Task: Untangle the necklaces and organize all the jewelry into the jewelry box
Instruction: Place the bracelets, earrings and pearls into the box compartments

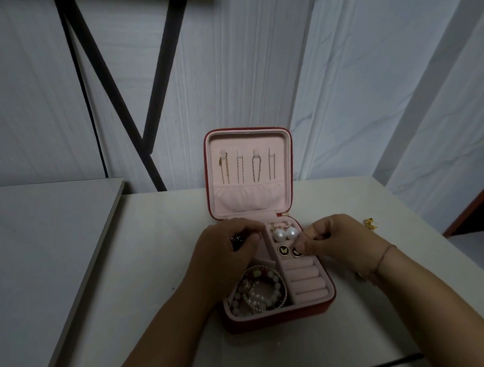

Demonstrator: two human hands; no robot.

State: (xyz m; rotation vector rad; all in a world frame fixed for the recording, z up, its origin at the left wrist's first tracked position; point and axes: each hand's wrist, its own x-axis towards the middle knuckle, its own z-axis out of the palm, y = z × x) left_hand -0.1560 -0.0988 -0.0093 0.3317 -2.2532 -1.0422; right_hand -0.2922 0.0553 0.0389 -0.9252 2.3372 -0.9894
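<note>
Jewelry box (269, 322), red, pink-lined, open, chains (240, 169) in lid (291, 167), right hand (337, 240) pinching butterfly stud (295, 253), left hand (227, 247) curled, hold unclear

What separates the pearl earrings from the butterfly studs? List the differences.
The pearl earrings are white, round balls; the butterfly studs are flat black discs with gold rims. The pearl earrings look larger than the butterfly studs. Both pearl earrings show fully, while the right hand covers part of one butterfly stud. Both pairs sit in the jewelry box.

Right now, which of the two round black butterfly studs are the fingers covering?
The right black stud, half hidden under the right hand's fingers; the left black stud lies uncovered.
</note>
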